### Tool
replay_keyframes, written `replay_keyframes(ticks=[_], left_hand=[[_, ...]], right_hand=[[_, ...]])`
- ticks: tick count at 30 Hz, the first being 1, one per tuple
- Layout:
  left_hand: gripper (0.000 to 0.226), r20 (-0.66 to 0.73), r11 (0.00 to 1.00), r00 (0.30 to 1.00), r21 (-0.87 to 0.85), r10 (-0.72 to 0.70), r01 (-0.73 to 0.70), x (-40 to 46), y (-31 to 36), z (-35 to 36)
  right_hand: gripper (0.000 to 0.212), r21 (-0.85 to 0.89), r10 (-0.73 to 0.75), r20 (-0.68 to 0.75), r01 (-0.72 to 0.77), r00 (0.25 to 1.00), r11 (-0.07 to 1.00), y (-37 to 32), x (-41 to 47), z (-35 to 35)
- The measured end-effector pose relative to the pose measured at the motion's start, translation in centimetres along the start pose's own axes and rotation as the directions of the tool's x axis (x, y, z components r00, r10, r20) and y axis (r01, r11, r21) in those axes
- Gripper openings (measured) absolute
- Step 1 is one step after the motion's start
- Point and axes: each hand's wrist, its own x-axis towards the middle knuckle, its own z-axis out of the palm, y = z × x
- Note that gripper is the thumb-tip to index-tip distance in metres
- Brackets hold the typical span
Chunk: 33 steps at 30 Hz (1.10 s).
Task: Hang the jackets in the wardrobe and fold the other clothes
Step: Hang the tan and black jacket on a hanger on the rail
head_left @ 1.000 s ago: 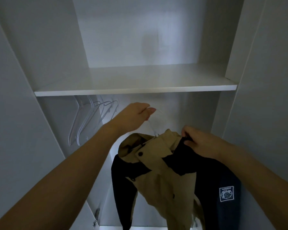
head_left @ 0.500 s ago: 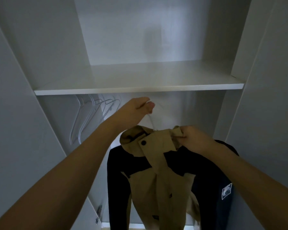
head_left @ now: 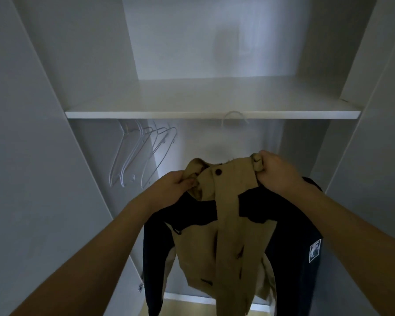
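Both hands bunch jacket (head_left: pixel 221 224) collar: left hand (head_left: pixel 176 188) fingers curled on left side, right hand (head_left: pixel 275 172) on right. Hook (head_left: pixel 234 116) up at shelf (head_left: pixel 192 103) edge, likely settling jacket straight on hanger.

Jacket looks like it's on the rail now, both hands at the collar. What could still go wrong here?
The hanger hook shows only partly behind the shelf edge, so its seating on the rail is unconfirmed. Left hand and right hand bunch the jacket collar; tugging could slide it off the hanger. The empty hangers hang close on the left, so they might get knocked.
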Motion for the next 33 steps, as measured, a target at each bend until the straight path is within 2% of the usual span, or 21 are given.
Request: replay_keyframes(ticks=[2,3,4,6,7,9,11,13,15,18,20,23,26,29,31,33], left_hand=[[0.029,0.045,0.994,0.999,-0.109,-0.012,0.017,-0.6,0.9,-0.3],[0.038,0.089,0.991,0.996,-0.129,-0.028,0.039,-0.9,1.2,-0.7],[0.043,0.134,0.992,0.990,-0.117,-0.041,0.057,-1.3,1.3,-1.2],[0.044,0.186,0.995,0.979,-0.030,-0.083,0.091,-2.3,0.8,-2.3],[0.044,0.195,0.994,0.975,0.003,-0.106,0.107,-3.0,0.5,-2.6],[0.045,0.220,0.994,0.970,0.059,-0.101,0.090,-4.8,-0.3,-2.5],[0.029,0.204,0.991,0.979,0.133,-0.025,-0.002,-6.3,-1.3,-2.0],[0.013,0.098,0.987,0.994,0.154,0.038,-0.053,-7.0,-2.0,-1.7],[0.014,0.001,0.995,0.999,0.083,0.045,-0.045,-7.0,-2.2,-1.4],[0.018,-0.082,1.000,0.996,-0.015,0.024,-0.025,-5.9,-2.9,-0.5],[0.020,-0.125,0.998,0.992,-0.059,0.010,-0.017,-4.8,-4.0,0.4],[0.024,-0.174,0.994,0.984,-0.107,-0.044,0.025,-3.0,-6.5,1.9],[0.027,-0.189,0.978,0.974,-0.191,-0.125,0.088,-0.9,-8.5,3.3],[0.030,-0.206,0.960,0.963,-0.257,-0.172,0.116,2.1,-9.7,3.8],[0.031,-0.238,0.955,0.955,-0.275,-0.179,0.110,4.3,-10.4,3.5],[0.031,-0.282,0.955,0.942,-0.279,-0.181,0.100,6.4,-10.9,2.8]], right_hand=[[0.013,0.119,0.075,-0.026,-0.072,0.997,0.990,-0.3,0.5,-0.1],[0.016,0.284,0.155,-0.024,-0.142,0.988,0.948,-0.5,0.6,-0.1],[0.021,0.492,0.246,0.006,-0.217,0.969,0.843,-1.0,0.7,-0.1],[0.033,0.787,0.369,0.114,-0.311,0.922,0.533,-2.2,0.8,0.0],[0.037,0.837,0.386,0.150,-0.324,0.910,0.440,-2.9,1.0,0.1],[0.040,0.871,0.387,0.185,-0.333,0.903,0.361,-4.0,1.7,0.4],[0.040,0.855,0.396,0.189,-0.349,0.899,0.384,-5.2,2.5,0.8],[0.041,0.824,0.401,0.174,-0.356,0.899,0.440,-6.5,3.3,1.4],[0.040,0.805,0.399,0.142,-0.340,0.906,0.487,-7.4,4.3,2.4],[0.021,0.686,0.396,0.104,-0.354,0.912,0.635,-7.6,6.3,4.6],[0.023,0.567,0.399,0.110,-0.387,0.910,0.727,-7.1,7.5,6.5],[0.024,0.431,0.397,0.179,-0.434,0.900,0.791,-7.2,8.8,9.5],[0.019,0.354,0.408,0.315,-0.505,0.857,0.787,-7.7,11.4,12.2],[0.021,0.403,0.475,0.393,-0.611,0.788,0.681,-8.1,14.9,14.0],[0.023,0.477,0.434,0.437,-0.612,0.788,0.630,-8.0,17.1,14.9],[0.026,0.503,0.349,0.482,-0.580,0.804,0.641,-8.1,19.1,15.4]])
